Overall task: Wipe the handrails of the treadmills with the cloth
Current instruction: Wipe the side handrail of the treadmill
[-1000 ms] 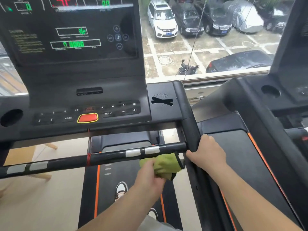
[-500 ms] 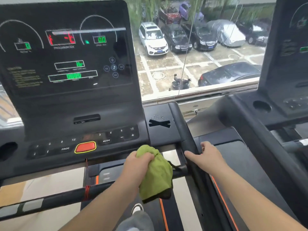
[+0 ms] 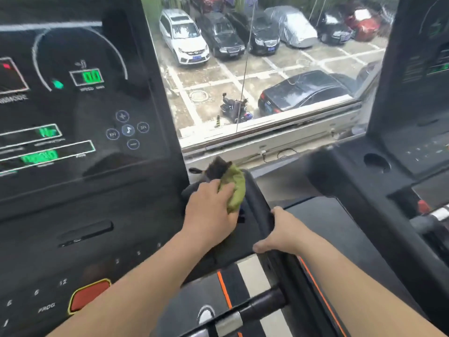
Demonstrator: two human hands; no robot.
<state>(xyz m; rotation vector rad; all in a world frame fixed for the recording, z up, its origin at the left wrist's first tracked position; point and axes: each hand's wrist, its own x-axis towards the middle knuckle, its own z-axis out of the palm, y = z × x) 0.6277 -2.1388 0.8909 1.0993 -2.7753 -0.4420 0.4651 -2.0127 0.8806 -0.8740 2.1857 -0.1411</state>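
Cloth (image 3: pixel 234 188) on black console ledge (image 3: pixel 243 237) beside handrail (image 3: pixel 261 205) — window (image 3: pixel 267 81) overlooks parked cars (image 3: pixel 184 37).

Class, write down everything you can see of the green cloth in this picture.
The crumpled green cloth looks like soft fabric bunched into a lump, with a dark, blurred far end. The left hand covers its near side, fingers curled over it, and presses it on the black treadmill console's right-hand corner, right beside the black padded side handrail. The right hand, gripping that rail lower down, does not touch it.
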